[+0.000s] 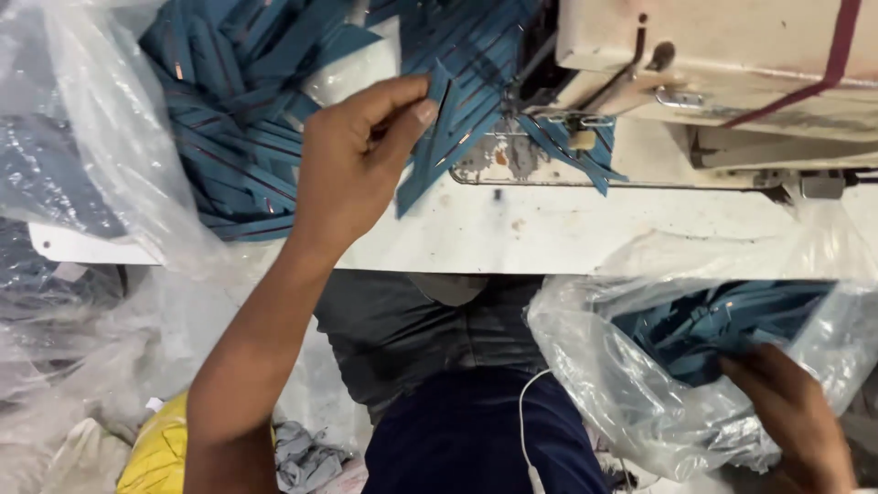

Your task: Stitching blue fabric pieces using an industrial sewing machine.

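fabric strips in teal blue, each with a thin reddish stripe, filled most of the scene. the left hand [352, 165] was raised over the white worktop [549, 229], its thumb and forefinger pinched shut on one teal strip [430, 151], which hung down from the grip at a slant with its lower end touching the worktop. holding it by the top edge like that left the rest of the piece free to swing toward the sewing machine [713, 64], whose cream body stood at the upper right. more strips lay under the presser foot [572, 123], joined in a chain that trailed off the metal needle plate [503, 160], probably because they were being fed one after another without cutting between them.

behind the left hand a loose pile of strips [238, 119] lay fanned out on the far left of the worktop, just beside the held piece, close enough to pick from without stretching. clear plastic sheeting [91, 137] billowed over the pile's left edge.

the right hand [791, 412] was low, below the worktop's edge beside the person's lap, its fingers curled and closed on the rim of a clear plastic bag [640, 384]. the bag held another bundle of strips [713, 325]; the grip seemed to keep its mouth up so nothing slid out. a yellow bag [160, 453] and grey scraps [306, 457] lay on the floor at lower left.
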